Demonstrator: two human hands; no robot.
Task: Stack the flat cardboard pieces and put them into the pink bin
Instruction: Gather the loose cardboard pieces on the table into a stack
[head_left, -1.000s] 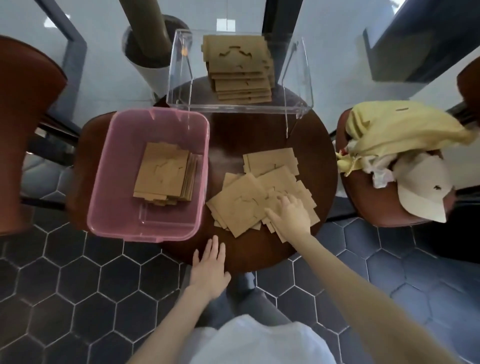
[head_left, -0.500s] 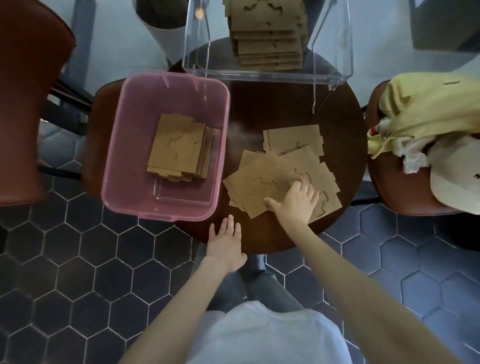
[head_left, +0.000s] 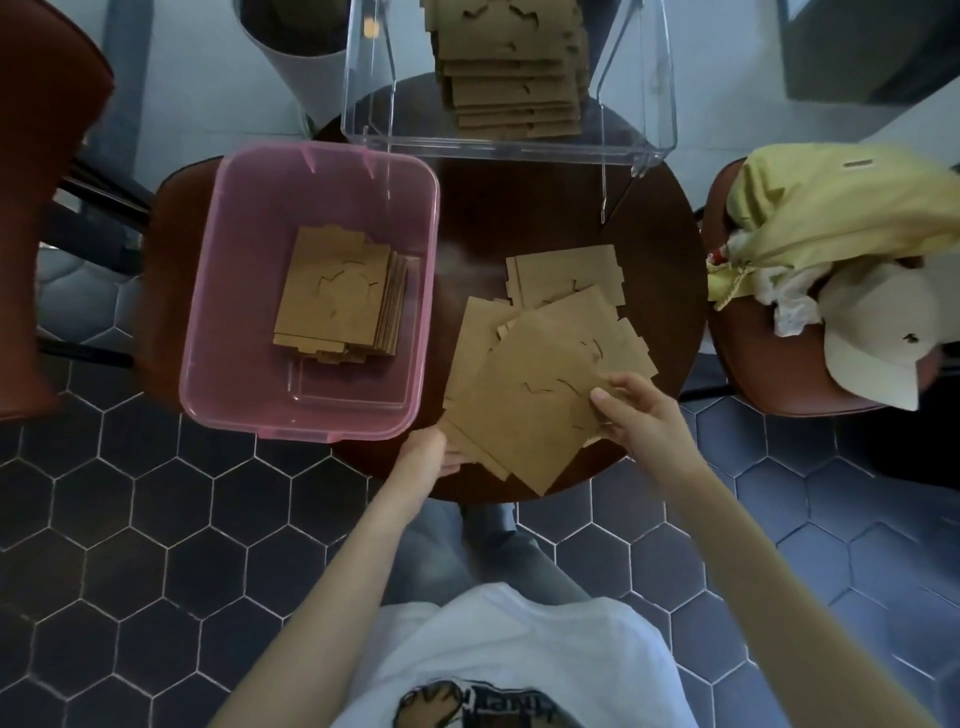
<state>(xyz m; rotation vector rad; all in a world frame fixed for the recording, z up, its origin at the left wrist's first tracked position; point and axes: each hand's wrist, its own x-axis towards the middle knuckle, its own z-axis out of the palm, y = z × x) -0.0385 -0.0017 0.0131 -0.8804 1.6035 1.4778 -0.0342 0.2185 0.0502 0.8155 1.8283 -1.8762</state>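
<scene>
Both hands have closed on the loose cardboard pieces (head_left: 540, 384): right hand (head_left: 636, 418) fingers pinch the near edge, left hand (head_left: 431, 457) grips the corner. Gathering has begun; the pink bin (head_left: 208, 312) comes next.

The flat cardboard pieces (head_left: 540, 374) spread on the table are plain tan-brown, marked with thin dark cut lines. The stack in the bin (head_left: 340, 301) on the left is the same tan, as is the far stack (head_left: 511, 67) inside the clear, colourless container (head_left: 509, 140). The pink bin (head_left: 208, 312) is translucent pink. The round table (head_left: 660, 228) is dark reddish brown. The floor (head_left: 130, 545) has dark grey-blue hexagon tiles with pale grout lines. On the right, a brown chair (head_left: 753, 374) carries pale yellow cloth (head_left: 841, 208) and a cream cap (head_left: 878, 332). The shirt (head_left: 519, 639) near the camera is white with a dark print.
</scene>
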